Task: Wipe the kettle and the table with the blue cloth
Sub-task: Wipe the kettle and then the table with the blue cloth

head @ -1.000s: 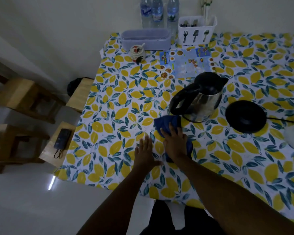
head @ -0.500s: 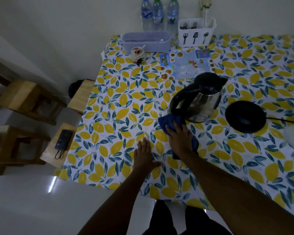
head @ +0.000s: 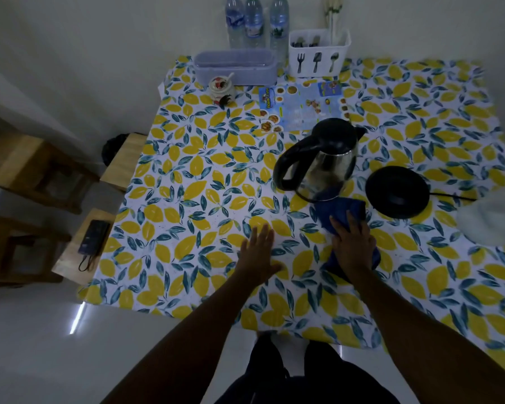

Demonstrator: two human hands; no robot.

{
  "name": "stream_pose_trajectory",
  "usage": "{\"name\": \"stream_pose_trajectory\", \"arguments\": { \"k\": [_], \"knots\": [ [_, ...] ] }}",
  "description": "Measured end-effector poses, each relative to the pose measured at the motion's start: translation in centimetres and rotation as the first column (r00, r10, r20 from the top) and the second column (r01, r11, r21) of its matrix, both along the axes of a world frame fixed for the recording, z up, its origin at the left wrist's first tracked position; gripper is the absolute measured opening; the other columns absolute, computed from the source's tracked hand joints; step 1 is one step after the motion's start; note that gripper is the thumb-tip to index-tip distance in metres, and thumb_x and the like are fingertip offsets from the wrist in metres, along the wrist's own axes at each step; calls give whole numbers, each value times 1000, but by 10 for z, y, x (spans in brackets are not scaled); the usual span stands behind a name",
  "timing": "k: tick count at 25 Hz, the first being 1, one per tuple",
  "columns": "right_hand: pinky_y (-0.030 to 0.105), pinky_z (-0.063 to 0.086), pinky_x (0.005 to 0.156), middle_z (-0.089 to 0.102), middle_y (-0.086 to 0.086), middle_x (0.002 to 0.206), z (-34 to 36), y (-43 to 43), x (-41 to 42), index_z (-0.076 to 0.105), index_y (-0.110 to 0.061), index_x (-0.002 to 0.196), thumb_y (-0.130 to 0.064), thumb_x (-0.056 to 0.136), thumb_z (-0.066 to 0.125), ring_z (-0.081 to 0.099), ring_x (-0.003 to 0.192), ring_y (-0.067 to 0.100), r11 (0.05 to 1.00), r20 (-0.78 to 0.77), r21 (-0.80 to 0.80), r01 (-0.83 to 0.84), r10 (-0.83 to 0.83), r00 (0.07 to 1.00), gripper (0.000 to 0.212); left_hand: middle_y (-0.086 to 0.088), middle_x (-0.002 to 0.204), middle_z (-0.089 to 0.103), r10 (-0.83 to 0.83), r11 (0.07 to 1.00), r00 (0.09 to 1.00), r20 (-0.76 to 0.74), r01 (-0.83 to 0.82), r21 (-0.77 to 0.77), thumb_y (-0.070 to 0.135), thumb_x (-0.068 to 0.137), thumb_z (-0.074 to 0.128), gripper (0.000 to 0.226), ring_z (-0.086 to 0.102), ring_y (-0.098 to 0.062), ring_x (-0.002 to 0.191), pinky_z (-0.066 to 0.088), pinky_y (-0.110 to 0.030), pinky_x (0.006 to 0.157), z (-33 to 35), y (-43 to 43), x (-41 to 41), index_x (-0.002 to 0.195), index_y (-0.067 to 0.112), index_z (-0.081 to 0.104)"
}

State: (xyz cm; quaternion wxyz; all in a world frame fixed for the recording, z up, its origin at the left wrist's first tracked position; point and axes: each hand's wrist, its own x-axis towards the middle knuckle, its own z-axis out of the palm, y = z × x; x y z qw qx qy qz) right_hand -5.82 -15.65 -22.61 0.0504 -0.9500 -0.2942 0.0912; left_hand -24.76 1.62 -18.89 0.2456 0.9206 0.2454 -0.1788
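A steel kettle (head: 327,163) with a black lid and handle stands on the table (head: 187,199), which wears a lemon-print cover. The blue cloth (head: 338,211) lies flat just in front of the kettle, its far edge at the kettle's base. My right hand (head: 352,243) presses down on the cloth, fingers spread over it. My left hand (head: 258,253) rests flat and open on the tablecloth, to the left of the cloth, holding nothing.
The kettle's black base (head: 397,191) with its cord sits right of the kettle. A menu sheet (head: 301,107), small jar (head: 220,87), grey box (head: 235,67), cutlery holder (head: 318,55) and bottles (head: 254,20) line the back. Wooden stools (head: 82,243) stand at left.
My right hand has slid the blue cloth to the right, from in front of the kettle's handle to in front of its body. The left hand has stayed in place.
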Motion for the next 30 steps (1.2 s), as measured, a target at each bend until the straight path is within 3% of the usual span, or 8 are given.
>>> {"name": "stream_pose_trajectory", "arguments": {
  "k": [4,8,12,15,20,22,25,30],
  "knots": [
    [61,33,100,26,6,157,6,-4,-14,36,-35,143,-29,93,53,23,138,41,999,-43,-21,37,-38,998,53,-7,161,-10,-80,996,997,14,80,-36,53,88,55,91,-14,-31,146,4,-54,118,-1,-37,32,151,14,2],
    [58,45,86,39,9,150,4,-48,-39,42,-31,141,-28,85,65,39,128,43,998,-29,-60,37,-39,999,60,-8,161,-9,-174,985,985,-9,174,-6,59,82,58,102,-14,-32,146,7,-53,119,-22,-56,17,150,14,-2],
    [59,36,97,12,7,161,12,-11,0,21,-34,148,-33,96,47,19,139,41,968,-76,-80,236,-242,967,58,-5,161,-12,-194,981,981,-26,195,14,59,81,60,105,-16,-29,145,4,-49,119,-24,-52,15,150,17,-6],
    [61,30,102,2,5,162,11,10,27,13,-35,150,-33,98,40,10,142,41,975,-125,-64,213,-220,968,59,-6,161,-11,-193,980,980,-44,194,32,60,80,61,107,-16,-30,146,6,-50,119,-22,-55,16,150,17,-7],
    [58,42,92,23,7,158,6,-38,2,28,-32,147,-38,91,54,30,134,41,994,-34,-104,31,-34,999,61,-4,160,-17,-189,982,980,-58,191,18,64,80,56,106,-20,-28,144,5,-53,119,-21,-54,16,150,19,-9],
    [58,48,83,38,9,151,3,-71,-15,42,-30,140,-32,82,67,39,126,41,997,-32,-74,13,-15,999,63,-2,156,-22,-205,978,977,-57,206,15,68,80,51,105,-21,-28,144,6,-54,118,-21,-53,16,150,19,-10],
    [59,49,77,49,11,143,-3,-124,-26,53,-26,133,-21,72,75,39,121,40,999,-23,-19,48,-48,999,64,-1,154,-25,-194,981,978,-80,195,7,66,82,51,102,-21,-30,144,4,-56,118,-20,-56,19,150,18,-9],
    [60,34,99,25,8,158,-4,-155,-22,34,-28,145,-39,84,43,24,141,36,995,47,20,102,-103,994,62,-5,160,-15,-216,976,976,-16,216,4,54,91,49,87,-18,-28,145,0,-54,119,-8,-82,38,151,20,-5]
  ]
}}
